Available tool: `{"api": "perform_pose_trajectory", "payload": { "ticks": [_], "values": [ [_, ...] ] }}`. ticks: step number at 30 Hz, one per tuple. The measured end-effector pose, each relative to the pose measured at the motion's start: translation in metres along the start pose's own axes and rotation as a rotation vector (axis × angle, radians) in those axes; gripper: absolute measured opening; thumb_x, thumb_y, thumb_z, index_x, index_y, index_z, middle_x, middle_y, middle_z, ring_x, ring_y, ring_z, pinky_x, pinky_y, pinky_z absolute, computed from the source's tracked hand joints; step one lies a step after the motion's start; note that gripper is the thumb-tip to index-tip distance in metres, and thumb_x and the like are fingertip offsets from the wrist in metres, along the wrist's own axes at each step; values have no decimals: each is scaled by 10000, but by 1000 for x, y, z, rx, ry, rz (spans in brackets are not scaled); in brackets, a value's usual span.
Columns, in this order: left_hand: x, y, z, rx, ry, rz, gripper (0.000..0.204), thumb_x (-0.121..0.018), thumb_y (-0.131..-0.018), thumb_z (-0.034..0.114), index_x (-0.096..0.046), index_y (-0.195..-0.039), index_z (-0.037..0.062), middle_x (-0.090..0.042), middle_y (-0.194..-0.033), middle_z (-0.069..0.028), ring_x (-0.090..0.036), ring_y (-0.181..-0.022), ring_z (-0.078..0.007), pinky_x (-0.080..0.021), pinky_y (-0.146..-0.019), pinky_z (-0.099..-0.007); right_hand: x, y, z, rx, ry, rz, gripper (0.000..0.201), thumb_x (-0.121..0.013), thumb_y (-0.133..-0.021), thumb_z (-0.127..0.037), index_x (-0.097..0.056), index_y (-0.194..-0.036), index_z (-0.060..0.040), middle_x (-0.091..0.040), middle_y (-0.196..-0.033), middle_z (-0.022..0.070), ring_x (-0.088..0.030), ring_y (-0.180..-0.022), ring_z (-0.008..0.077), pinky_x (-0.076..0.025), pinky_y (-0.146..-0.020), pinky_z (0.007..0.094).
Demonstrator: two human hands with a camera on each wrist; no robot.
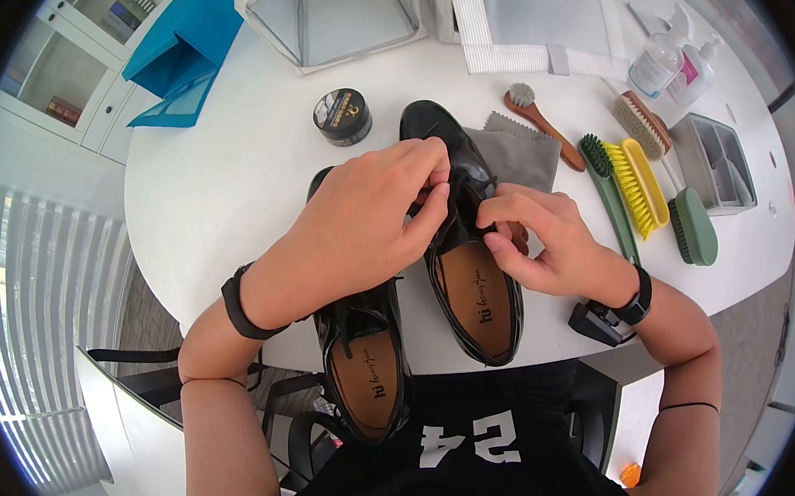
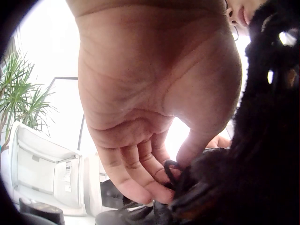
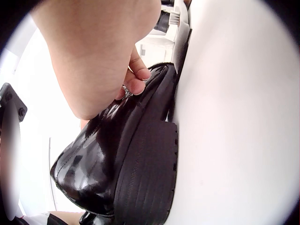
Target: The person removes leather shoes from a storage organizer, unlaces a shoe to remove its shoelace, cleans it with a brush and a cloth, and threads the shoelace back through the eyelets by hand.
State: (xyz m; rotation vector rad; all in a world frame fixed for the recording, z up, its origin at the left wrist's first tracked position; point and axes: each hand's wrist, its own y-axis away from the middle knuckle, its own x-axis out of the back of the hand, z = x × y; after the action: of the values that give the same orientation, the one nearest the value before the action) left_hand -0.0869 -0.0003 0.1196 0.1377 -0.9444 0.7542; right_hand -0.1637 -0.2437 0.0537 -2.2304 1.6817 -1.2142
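A glossy black lace-up shoe (image 1: 436, 123) with a brown insole lies on the white table, toe away from me. Over its lacing, my left hand (image 1: 364, 204) pinches a dark shoelace (image 2: 173, 169) between thumb and fingertips. My right hand (image 1: 559, 243) has its thumb and index finger curled at the lacing's right side, pinching the lace there. In the right wrist view its fingertips sit against the shoe's upper (image 3: 89, 164). The matching shoe (image 1: 398, 377) lies to the left, partly hidden beneath my left hand and forearm, its heel toward my body.
A round black tin (image 1: 342, 117) stands beyond my left hand. Past the shoes are a grey cloth (image 1: 519, 160), a wooden-handled dauber (image 1: 544, 125), a yellow brush (image 1: 640, 187), green brushes (image 1: 694, 227), and a divided grey box (image 1: 712, 164). White bins (image 1: 335, 22) and pump bottles (image 1: 655, 63) stand farther back.
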Motion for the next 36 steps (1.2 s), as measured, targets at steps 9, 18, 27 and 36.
{"api": "perform_pose_trajectory", "payload": {
  "ticks": [9,18,27,36],
  "values": [
    [-1,1,1,4,2,-4,113,-658,-998,69,-579,-1010,-9,-637,-874,-172,-650,-778,-340,-527,-743,-417,0,1,1,2,-5,0,218,-722,-959,2,-694,-1162,-73,-603,-811,33,-562,-577,136,-454,-526,293],
    [-3,1,0,-22,-17,2,106,-649,-1000,51,-566,-1025,-9,-627,-892,-180,-635,-781,-361,-518,-739,-429,1,1,0,1,-2,-3,218,-723,-961,-1,-695,-1165,-74,-605,-814,34,-561,-578,135,-452,-528,293],
    [-4,1,0,-47,-28,13,98,-643,-999,43,-561,-1028,-5,-626,-905,-185,-642,-800,-374,-511,-739,-437,1,0,-1,4,-1,-4,212,-724,-960,-4,-696,-1158,-71,-604,-814,36,-565,-580,143,-456,-530,299],
    [-4,2,0,-49,-34,13,100,-641,-1008,45,-559,-1039,-2,-634,-922,-182,-652,-813,-374,-526,-756,-434,0,0,1,4,1,1,211,-723,-958,-3,-696,-1156,-71,-598,-811,34,-567,-590,141,-458,-527,294]
  ]
}}
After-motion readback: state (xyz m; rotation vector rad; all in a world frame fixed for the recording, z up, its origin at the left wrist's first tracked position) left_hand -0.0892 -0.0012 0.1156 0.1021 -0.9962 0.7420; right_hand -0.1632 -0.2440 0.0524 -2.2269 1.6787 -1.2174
